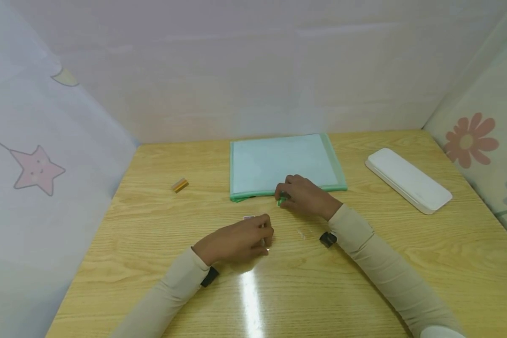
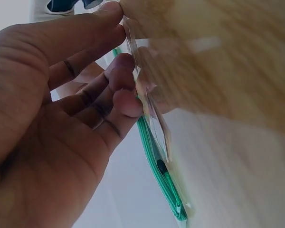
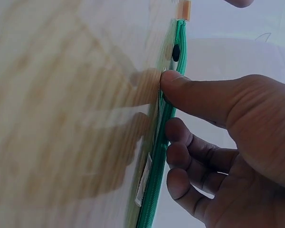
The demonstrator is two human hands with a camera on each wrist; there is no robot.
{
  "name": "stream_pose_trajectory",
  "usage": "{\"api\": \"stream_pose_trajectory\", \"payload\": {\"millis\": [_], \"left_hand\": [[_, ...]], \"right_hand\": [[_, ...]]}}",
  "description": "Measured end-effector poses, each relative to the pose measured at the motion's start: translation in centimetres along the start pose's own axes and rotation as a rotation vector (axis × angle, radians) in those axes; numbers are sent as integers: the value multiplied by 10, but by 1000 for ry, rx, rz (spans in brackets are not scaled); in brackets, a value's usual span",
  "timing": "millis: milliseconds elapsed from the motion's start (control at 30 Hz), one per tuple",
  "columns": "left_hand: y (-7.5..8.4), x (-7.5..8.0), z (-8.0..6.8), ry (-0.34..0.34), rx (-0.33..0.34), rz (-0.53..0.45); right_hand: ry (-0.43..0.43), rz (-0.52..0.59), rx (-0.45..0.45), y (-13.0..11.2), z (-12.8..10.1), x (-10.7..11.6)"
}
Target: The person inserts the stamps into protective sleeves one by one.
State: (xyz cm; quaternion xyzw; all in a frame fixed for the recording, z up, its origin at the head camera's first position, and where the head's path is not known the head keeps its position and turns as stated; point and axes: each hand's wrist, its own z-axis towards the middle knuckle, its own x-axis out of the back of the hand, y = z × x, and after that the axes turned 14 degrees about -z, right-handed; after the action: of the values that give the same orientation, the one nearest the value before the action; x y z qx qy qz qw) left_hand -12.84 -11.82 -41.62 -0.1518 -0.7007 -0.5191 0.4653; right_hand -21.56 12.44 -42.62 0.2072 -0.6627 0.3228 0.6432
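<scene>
Your left hand [image 1: 241,239] lies nearest on the tabletop [image 1: 363,281], fingers pinching a small clear sleeve [image 2: 149,114] that only the left wrist view shows plainly. Beyond it your right hand [image 1: 306,197] curls onto the near zipper edge of the green pouch [image 1: 283,162], thumb pressing. A white case [image 1: 407,180] lies right, an eraser [image 1: 180,185] left.

You get soft, even, bright light in the head view, with a white glare streak on the tabletop [image 1: 250,300] at six o'clock and only faint shadows. Both wrist views are close and soft: the wood grain blurs, and the fingers [image 3: 199,97] stay sharper.
</scene>
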Motion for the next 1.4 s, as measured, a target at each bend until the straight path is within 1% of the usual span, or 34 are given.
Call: {"api": "stream_pose_trajectory", "payload": {"millis": [67, 167, 333, 467, 600, 667, 733, 833, 900, 1067, 1167, 1300, 1400], "left_hand": [[0, 0, 0, -2, 1, 16], [-1, -1, 0, -2, 7, 14], [-1, -1, 0, 2, 17, 11], [0, 0, 0, -10, 40, 17], [2, 0, 0, -27, 67, -16], [2, 0, 0, -22, 55, -28], [2, -1, 0, -7, 29, -26], [0, -1, 0, 47, -18, -29], [-2, -1, 0, 104, -30, -48], [-6, 2, 4, 274, -31, -166], [-7, 4, 5, 354, -42, -247], [-9, 9, 5, 418, -51, -359], [-11, 10, 5, 445, -35, -445]], "right_hand": [[-3, 10, -7, 0, -1, 0], [2, 22, -30, 0, -2, 1], [0, -5, -71, 0, -3, 5], [-28, -38, -75, -2, -1, 6], [-44, -45, -69, -4, -1, 5], [-53, -38, -73, -5, -1, 4], [-62, -34, -79, -5, -1, 4], [-74, -36, -78, -7, 0, 4], [-74, -46, -72, -8, 0, 4], [-51, -77, -53, -8, -1, 2], [-19, -102, -38, -8, -2, 1], [12, -155, -23, -10, -2, 2], [3, -170, -25, -10, -2, 2]]}}
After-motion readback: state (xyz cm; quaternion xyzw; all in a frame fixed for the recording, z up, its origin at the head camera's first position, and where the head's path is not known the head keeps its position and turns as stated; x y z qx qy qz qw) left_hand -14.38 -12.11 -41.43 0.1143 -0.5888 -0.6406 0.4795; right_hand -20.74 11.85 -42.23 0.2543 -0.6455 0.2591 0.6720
